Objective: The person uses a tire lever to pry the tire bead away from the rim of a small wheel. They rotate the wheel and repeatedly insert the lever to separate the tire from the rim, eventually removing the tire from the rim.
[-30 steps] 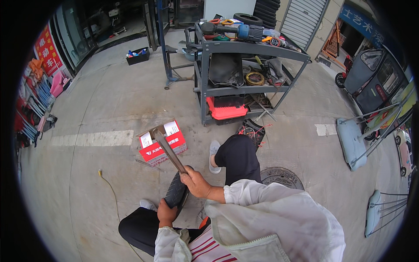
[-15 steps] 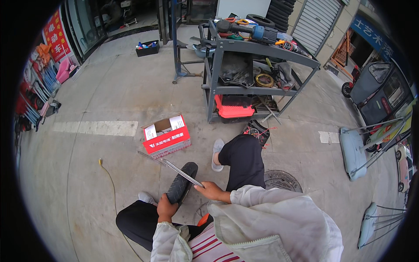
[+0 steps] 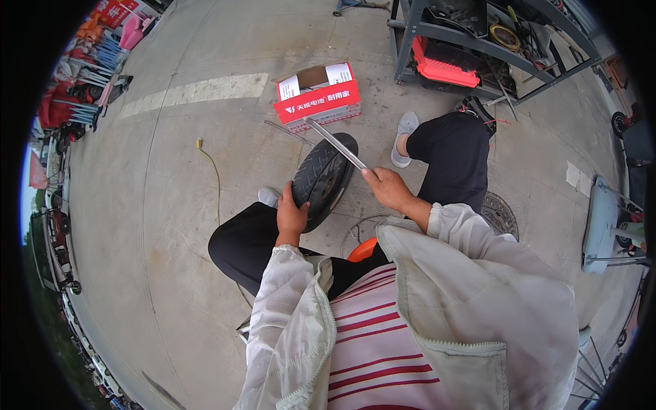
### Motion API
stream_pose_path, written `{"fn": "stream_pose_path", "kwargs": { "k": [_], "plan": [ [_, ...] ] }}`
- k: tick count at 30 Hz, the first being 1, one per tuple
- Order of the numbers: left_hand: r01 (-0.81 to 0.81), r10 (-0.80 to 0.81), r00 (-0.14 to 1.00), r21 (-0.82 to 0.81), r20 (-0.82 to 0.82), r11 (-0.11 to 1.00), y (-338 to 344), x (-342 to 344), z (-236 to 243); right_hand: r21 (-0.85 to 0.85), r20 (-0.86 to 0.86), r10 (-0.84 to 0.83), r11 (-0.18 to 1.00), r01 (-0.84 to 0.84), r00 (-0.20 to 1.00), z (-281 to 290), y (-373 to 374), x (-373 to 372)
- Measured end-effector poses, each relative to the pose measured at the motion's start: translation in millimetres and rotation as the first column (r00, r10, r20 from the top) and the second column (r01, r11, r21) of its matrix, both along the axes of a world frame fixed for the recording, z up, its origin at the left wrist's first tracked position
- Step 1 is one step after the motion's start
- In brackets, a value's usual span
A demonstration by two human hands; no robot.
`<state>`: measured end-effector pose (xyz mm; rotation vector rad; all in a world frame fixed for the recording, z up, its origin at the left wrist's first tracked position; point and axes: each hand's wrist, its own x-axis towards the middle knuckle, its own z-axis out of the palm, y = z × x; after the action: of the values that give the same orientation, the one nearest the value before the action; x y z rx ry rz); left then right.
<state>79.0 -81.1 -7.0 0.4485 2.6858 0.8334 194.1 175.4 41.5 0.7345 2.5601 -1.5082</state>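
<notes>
My left hand (image 3: pixel 292 217) grips the near left edge of a small black tire (image 3: pixel 316 169), its fingers wrapped over the tread. The tire stands tilted between my legs, with the dark wheel showing on its right side. In my right hand (image 3: pixel 391 190) is a long, shiny metal tire lever (image 3: pixel 336 145), slanting up and left over the tire's far edge. A second thin metal bar (image 3: pixel 288 132) juts out beyond the tire; its near end is hidden behind it.
A red and white cardboard box (image 3: pixel 319 102) stands open just ahead. A grey tool cart (image 3: pixel 471 42) with a red case (image 3: pixel 444 65) is at far right. A yellow cable (image 3: pixel 216 171) runs along the concrete at left. Something orange (image 3: pixel 363 250) lies near my lap.
My view has tipped down and shifted left. The tire has turned so more of its right side and wheel shows. Both hands keep hold of the tire and the lever.
</notes>
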Motion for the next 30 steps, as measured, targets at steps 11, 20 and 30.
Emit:
{"fn": "stream_pose_path", "kwargs": {
  "k": [11, 20, 30],
  "plan": [
    [-0.018, 0.022, 0.997, -0.053, 0.077, 0.998, -13.0, -4.7, -5.5, -0.412, -0.660, -0.305, 0.911, 0.008, 0.686, 114.4, -9.7, -66.7],
    [0.026, -0.025, 0.992, -0.006, 0.123, 1.000, -12.7, -4.4, -2.3, 0.013, 0.046, 0.101, 0.995, -0.102, 0.994, -7.3, -6.7, -2.6],
    [0.026, -0.032, 0.997, 0.089, 0.067, 0.996, 8.9, -9.3, -8.7, 0.232, 0.029, 0.111, 0.966, -0.115, 0.993, 18.6, 31.9, 20.0]
  ]
}}
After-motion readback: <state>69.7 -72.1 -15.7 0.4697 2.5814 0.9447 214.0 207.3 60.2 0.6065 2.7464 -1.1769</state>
